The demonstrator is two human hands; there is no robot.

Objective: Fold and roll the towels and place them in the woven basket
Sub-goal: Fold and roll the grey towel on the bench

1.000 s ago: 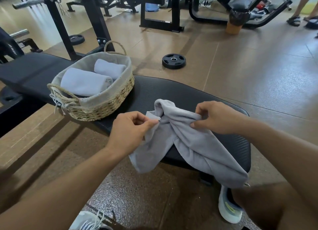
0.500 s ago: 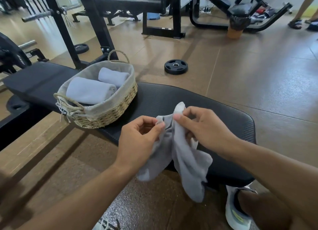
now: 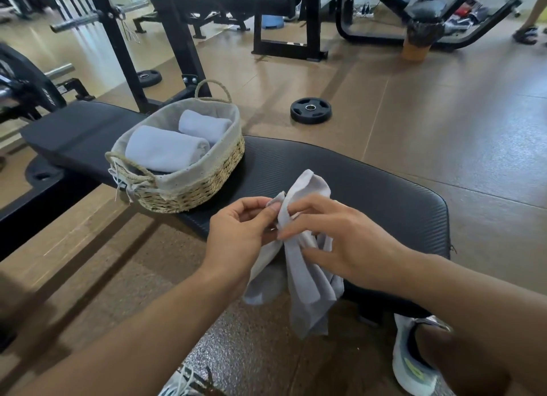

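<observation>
From the head camera, the left hand (image 3: pixel 236 232) and right hand (image 3: pixel 340 247) now pinch the grey towel (image 3: pixel 307 280) close together, where a second ago they held it spread apart. It hangs bunched over the bench's (image 3: pixel 384 194) near edge, so folding looks barely begun, while two rolled towels (image 3: pixel 165 149) sit in the basket (image 3: pixel 192 188) to the left.

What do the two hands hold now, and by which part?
Both the left hand and the right hand pinch the loose grey cloth towel near its bunched top edge; the rest hangs down.

Grey towel (image 3: pixel 307 280) bunched, hanging; 2 rolled towels (image 3: pixel 165 148) in woven basket (image 3: pixel 204 185).
</observation>
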